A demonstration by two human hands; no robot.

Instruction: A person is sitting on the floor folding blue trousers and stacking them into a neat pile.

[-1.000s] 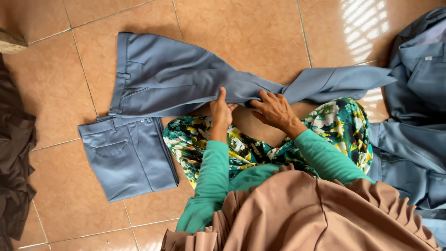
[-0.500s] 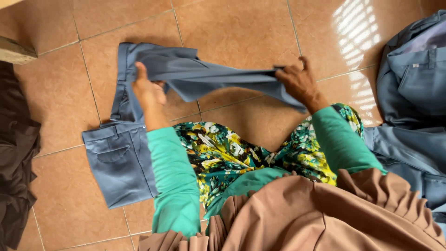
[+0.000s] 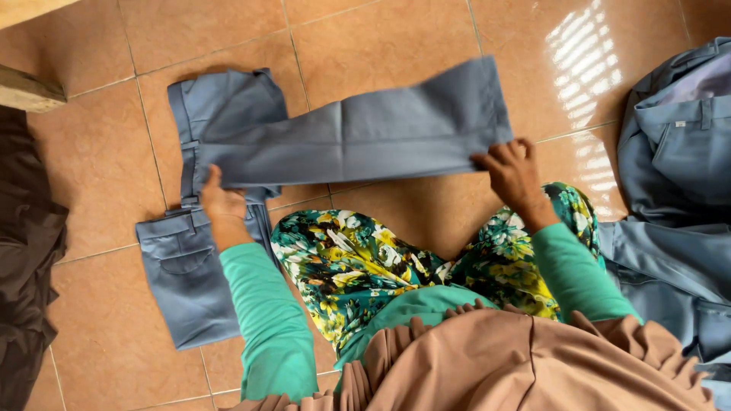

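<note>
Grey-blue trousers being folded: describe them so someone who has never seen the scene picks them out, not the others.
On the orange tiled floor, look straight ahead of the kneeling person's floral skirt. The grey-blue trousers lie there, one leg stretched flat between the left hand and right hand. Unlike the heap of similar grey-blue clothes at the right edge and the dark cloth at the left, only these are held in both hands.

Grey-blue trousers (image 3: 358,133), legs folded flat across the waist, on tiled floor.

One head-worn camera looks steeply down, close above the tiled floor (image 3: 426,30) before the seated person.
</note>
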